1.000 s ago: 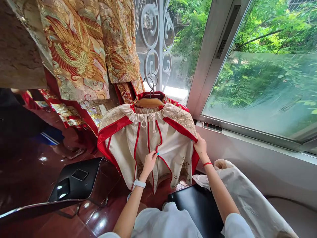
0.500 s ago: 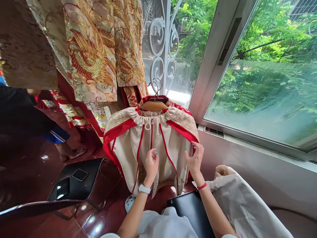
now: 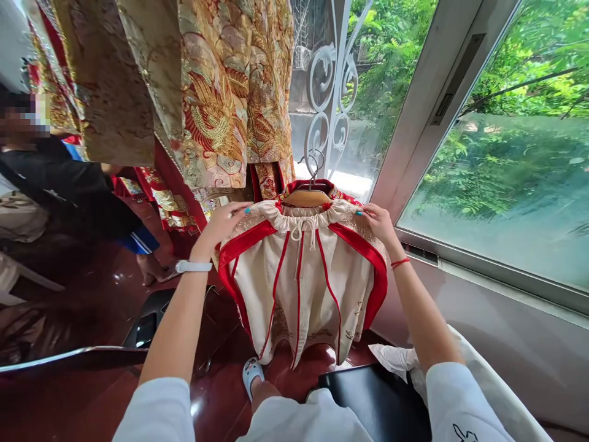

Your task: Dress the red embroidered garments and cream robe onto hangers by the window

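Observation:
A cream cape (image 3: pixel 308 288) with red trim hangs from a wooden hanger (image 3: pixel 307 197) in front of me. Its gathered neckline is tied in a small drawstring bow (image 3: pixel 304 230). My left hand (image 3: pixel 221 226) holds the cape's left shoulder, with the fingers over the cloth and the thumb partly hidden. On the right shoulder, my right hand (image 3: pixel 380 226) has its fingers and thumb closed on the fabric. Behind the neckline shows the red patterned collar (image 3: pixel 294 186) of another garment on the hanger.
Gold embroidered garments (image 3: pixel 214 110) hang at upper left. A person in dark clothes (image 3: pixel 69 184) is bent beside them. A window frame (image 3: pixel 427 123) and a sill with a phone (image 3: pixel 421 253) are at right. Black chairs (image 3: pixel 372 399) stand below, with white cloth (image 3: pixel 488 374) beside one.
Both hands have moved up and apart, from the cape's front and right edge to its shoulders. The view has shifted left, and more of the other person shows.

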`<state>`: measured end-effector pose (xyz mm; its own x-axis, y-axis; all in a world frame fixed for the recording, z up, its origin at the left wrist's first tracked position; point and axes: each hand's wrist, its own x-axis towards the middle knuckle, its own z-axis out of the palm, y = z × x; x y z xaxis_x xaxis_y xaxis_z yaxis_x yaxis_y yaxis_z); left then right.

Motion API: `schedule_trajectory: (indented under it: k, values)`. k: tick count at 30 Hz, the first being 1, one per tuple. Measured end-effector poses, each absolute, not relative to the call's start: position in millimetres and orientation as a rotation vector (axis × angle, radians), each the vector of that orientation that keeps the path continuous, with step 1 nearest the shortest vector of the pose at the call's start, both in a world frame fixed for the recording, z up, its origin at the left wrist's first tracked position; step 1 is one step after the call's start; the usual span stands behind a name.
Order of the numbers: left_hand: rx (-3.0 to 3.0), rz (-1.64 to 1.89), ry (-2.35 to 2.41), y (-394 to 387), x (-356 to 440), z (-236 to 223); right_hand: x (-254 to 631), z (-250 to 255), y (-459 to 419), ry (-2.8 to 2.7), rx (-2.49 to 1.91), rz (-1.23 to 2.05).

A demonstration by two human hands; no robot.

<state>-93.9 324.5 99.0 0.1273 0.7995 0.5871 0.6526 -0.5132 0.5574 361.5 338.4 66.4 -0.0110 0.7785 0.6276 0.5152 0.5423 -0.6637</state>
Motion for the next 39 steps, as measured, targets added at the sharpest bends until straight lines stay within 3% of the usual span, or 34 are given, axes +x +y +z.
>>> schedule_trajectory:
  k: [7, 13, 18, 24, 34, 39]
  values:
    - [2.023, 1.81, 1.414, 338, -53, 83, 347, 48, 342, -1.33, -1.043, 0.371]
    - [2.071, 1.989, 1.412, 327, -39, 84, 351, 46, 340, -1.255, -1.014, 0.469]
    - [2.094, 1.61, 1.368, 321, -73, 78, 377, 46, 327, -1.414, -1.089, 0.741]
    - [1.435, 1.297, 1.271, 325, -135, 54, 398, 40, 316, -1.552, -1.108, 0.792]
    - [1.347, 1.692, 1.366, 329, -114, 33, 376, 30, 327, -1.32, -1.13, 0.481]
    - [1.396, 1.615, 1.405, 318, -121, 43, 380, 32, 318, -1.389, -1.155, 0.691]
